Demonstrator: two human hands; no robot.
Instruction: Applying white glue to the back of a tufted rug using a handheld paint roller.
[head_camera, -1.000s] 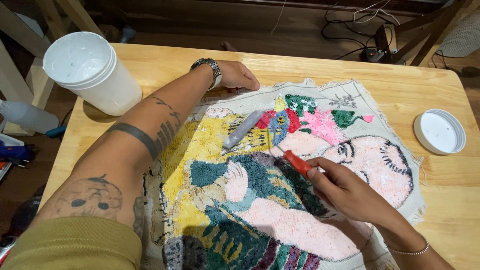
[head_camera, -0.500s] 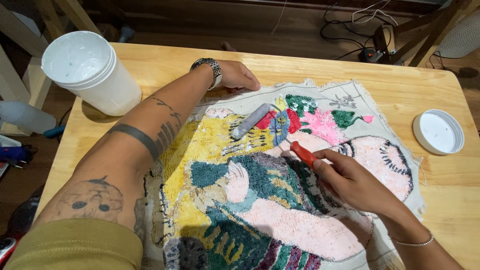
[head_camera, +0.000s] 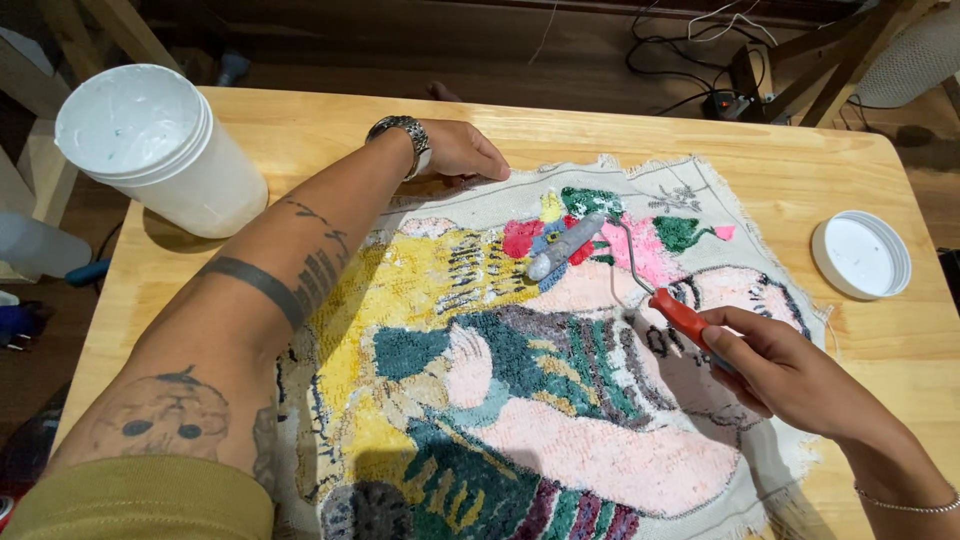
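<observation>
A colourful tufted rug piece (head_camera: 520, 380) lies face down on the wooden table (head_camera: 300, 125), with yellow, green, pink and red patches. My right hand (head_camera: 785, 375) grips the red handle of a small roller (head_camera: 565, 245); its grey roller head rests on the rug's upper middle, over red and blue yarn. My left hand (head_camera: 455, 150) lies flat at the rug's top edge, pressing the cloth down. A metal watch sits on that wrist. White glue shines on the rug near the roller.
A large white tub (head_camera: 155, 150) of white glue stands open at the table's far left corner. Its white lid (head_camera: 860, 255) lies at the right edge. Cables and wooden frame legs (head_camera: 790, 70) are beyond the table. A plastic bottle (head_camera: 40, 250) sits off the left side.
My right hand has drawn back to the right and the roller head has travelled rightward and up across the rug. My left hand has stayed at the rug's top edge.
</observation>
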